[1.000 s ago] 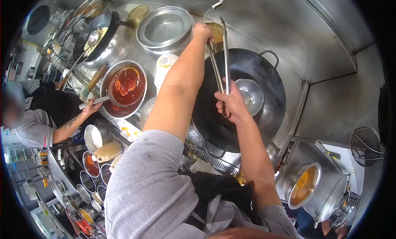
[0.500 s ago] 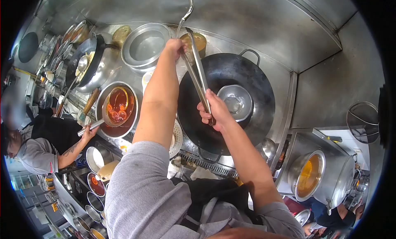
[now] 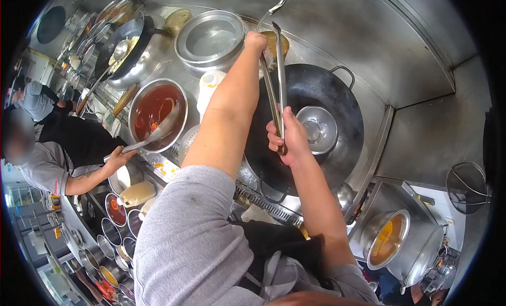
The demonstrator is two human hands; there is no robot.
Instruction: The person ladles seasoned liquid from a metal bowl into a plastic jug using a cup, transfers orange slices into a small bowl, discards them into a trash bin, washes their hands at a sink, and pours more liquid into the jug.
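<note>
My right hand (image 3: pixel 289 136) is wrapped around the hinge end of a pair of long metal tongs (image 3: pixel 281 76), which point away from me over the left side of a black wok (image 3: pixel 337 89). The tongs' arms are spread. Stretched far forward, my left hand (image 3: pixel 256 42) is closed beside one tong tip, just under a bent metal tap (image 3: pixel 276 5). Its fingers are turned away, so what it grips is hidden. A metal bowl (image 3: pixel 319 129) sits inside the wok. Behind my left hand stands a round tin (image 3: pixel 279 44).
At left, a co-worker's hand (image 3: pixel 120 159) holds a ladle (image 3: pixel 166 124) in a bowl of red sauce (image 3: pixel 153 103). Stacked metal basins (image 3: pixel 203 39) and a white bottle (image 3: pixel 208 84) stand beside my left arm. A pot with orange contents (image 3: pixel 390 237) is at lower right.
The view has swung left, so everything sits further right. The co-worker's ladle has tipped over and dipped into the red sauce. My hands keep their places around the tongs and tap.
</note>
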